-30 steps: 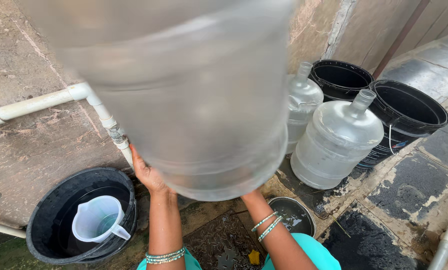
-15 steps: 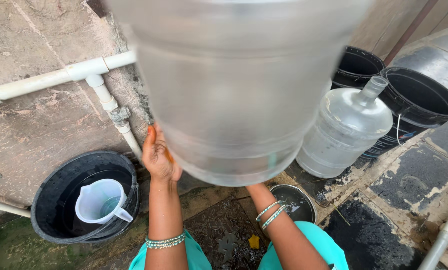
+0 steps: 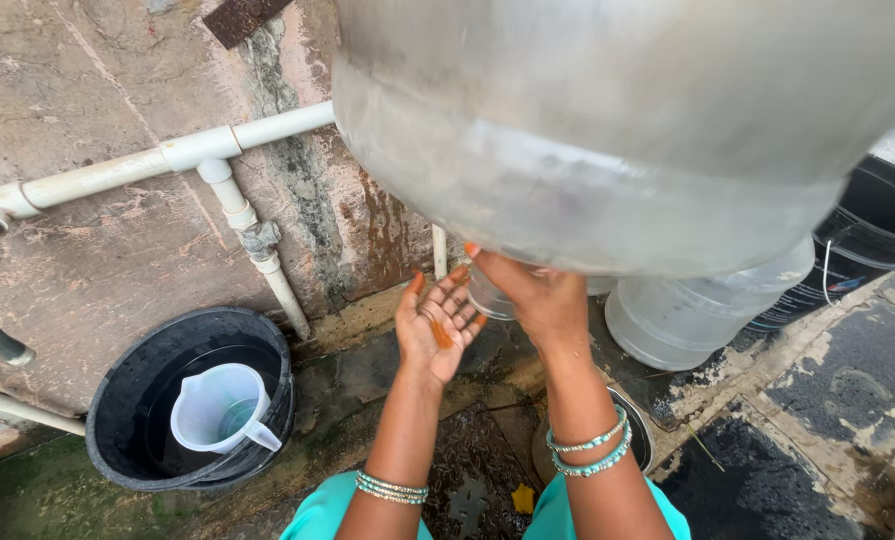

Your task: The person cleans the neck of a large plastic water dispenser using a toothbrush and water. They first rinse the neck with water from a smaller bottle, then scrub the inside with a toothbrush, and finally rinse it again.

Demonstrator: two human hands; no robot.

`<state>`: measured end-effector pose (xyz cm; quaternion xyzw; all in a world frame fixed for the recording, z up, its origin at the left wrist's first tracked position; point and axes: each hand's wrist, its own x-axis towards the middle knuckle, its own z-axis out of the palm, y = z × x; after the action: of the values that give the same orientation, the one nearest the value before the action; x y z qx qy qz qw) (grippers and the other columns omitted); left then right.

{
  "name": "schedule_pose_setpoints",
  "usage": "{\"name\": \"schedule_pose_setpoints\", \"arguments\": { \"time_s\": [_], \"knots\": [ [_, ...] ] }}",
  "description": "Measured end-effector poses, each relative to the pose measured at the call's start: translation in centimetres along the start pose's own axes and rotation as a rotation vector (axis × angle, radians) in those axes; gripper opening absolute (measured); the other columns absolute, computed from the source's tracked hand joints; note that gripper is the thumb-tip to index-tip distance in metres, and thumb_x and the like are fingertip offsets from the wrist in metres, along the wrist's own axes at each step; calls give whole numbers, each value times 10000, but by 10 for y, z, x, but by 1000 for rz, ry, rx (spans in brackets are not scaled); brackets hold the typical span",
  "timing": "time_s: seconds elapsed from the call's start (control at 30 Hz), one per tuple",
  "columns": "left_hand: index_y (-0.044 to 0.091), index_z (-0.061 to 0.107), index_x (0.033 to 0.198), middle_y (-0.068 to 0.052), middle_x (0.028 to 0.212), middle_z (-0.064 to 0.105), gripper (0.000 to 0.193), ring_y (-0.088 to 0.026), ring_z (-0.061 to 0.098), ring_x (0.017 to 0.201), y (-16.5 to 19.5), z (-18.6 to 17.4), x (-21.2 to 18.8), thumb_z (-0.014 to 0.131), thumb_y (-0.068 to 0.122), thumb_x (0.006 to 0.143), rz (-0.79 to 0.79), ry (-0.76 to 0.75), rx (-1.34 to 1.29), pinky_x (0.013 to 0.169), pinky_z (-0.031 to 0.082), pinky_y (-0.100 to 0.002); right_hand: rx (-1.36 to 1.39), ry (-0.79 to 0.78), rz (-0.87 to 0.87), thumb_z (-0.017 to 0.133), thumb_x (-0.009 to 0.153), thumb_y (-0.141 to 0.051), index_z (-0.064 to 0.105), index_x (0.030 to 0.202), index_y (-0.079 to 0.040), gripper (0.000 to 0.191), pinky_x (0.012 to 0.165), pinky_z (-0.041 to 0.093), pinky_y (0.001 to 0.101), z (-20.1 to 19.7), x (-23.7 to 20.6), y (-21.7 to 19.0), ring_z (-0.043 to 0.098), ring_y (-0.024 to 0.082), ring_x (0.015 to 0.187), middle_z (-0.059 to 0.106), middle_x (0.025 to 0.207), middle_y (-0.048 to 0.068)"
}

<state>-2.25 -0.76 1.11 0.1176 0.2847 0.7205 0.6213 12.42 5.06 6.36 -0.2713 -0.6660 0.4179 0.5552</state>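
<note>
Weight is my worry: the big clear water jug (image 3: 628,130) is up near my head, tipped over, filling the top of my view, and only my right hand (image 3: 538,295) is under it. That hand is pressed up against the jug's lower curve with fingers spread, cupping rather than gripping. My left hand (image 3: 436,325) is off the jug altogether, open, palm up, fingers loosely fanned, holding nothing, just below and left of the jug. With one wet palm bearing it, I judge the jug could roll off towards the wall or slide down onto my arms. If it drops it would likely hit the second clear jug (image 3: 698,315) standing beneath it, or the black barrel (image 3: 868,250) behind that. The ground (image 3: 818,440) looks wet and dark, so my footing could slip too.

Much is hidden. The raised jug's neck and mouth are hard to make out; something small and clear shows by my right hand's fingertips, but I cannot tell whether it is the neck. How much water it has in it I cannot tell. The jug covers most of the standing one and the barrel. At left, the black bucket (image 3: 118,420) holds a white measuring pitcher (image 3: 218,410), below the white wall pipe (image 3: 168,160). A round dish (image 3: 640,432) near my right wrist is mostly covered.
</note>
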Motion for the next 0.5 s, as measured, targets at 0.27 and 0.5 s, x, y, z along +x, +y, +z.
{"name": "schedule_pose_setpoints", "arguments": {
  "time_s": [0.27,0.5],
  "knots": [
    [83,578,1331,-167,1369,595,729,-343,578,1230,-12,-4,-10,362,643,918,-134,41,-220,1049,416,-584,-350,-42,170,869,700,-253,711,1073,-2,476,915,582,416,67,-30,69,745,280,975,765,1057,167],
    [64,593,1299,-164,1319,609,693,-361,590,1200,-19,-29,19,419,613,913,-100,4,-337,1054,379,-579,-247,78,90,872,697,-255,712,1069,-4,477,914,580,414,54,-3,84,745,280,974,766,1055,165]
  ]
}}
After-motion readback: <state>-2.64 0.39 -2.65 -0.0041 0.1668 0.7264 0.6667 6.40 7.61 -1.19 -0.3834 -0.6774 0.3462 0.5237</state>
